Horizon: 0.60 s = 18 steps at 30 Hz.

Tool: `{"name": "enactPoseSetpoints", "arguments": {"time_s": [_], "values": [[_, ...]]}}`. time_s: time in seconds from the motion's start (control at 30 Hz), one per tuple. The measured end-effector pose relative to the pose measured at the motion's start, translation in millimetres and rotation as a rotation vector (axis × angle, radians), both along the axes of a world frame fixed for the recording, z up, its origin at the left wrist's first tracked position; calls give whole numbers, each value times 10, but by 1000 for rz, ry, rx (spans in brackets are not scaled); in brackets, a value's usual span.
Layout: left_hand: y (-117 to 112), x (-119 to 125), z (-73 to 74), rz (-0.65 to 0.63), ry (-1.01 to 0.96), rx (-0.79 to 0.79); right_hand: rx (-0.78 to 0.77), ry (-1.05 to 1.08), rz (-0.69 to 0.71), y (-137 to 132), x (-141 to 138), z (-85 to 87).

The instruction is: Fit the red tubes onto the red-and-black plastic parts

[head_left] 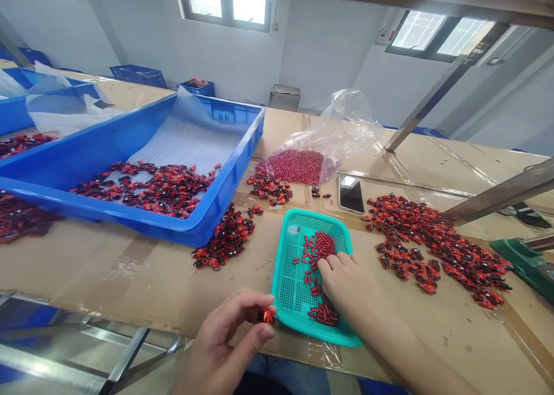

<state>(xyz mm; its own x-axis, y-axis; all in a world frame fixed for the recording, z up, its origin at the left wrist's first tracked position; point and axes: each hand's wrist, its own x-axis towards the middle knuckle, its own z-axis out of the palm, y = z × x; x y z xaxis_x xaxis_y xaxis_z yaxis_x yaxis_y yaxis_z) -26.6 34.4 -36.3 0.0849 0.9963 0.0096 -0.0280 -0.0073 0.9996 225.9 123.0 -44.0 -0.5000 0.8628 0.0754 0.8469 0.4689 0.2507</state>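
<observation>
Partly, the right hand point(345, 281) hides the red cylinders point(324, 244).

Characters point(223, 116) on the blue tray point(236, 173) are too blurred to read.

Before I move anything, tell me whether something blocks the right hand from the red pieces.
Nothing visible does: the right hand is inside the open-topped green basket, at the red pieces, its fingers bent down, tips hidden.
</observation>
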Motion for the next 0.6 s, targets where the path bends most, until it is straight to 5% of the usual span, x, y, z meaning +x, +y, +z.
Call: {"name": "enactPoseSetpoints", "arguments": {"time_s": [0.2, 0.37, 0.5, 0.6], "values": [[70, -50, 77, -31, 180, 370, -10, 96, -9, 43, 6, -26], [44, -20, 81, 5, 183, 414, -58, 317, 10, -41, 0, 103], [-57, 25, 100, 88, 197, 395, -284, 919, 162, -363, -113, 400], [-90, 39, 149, 51, 245, 493, -279, 1246, 310, -592, -253, 506]]}}
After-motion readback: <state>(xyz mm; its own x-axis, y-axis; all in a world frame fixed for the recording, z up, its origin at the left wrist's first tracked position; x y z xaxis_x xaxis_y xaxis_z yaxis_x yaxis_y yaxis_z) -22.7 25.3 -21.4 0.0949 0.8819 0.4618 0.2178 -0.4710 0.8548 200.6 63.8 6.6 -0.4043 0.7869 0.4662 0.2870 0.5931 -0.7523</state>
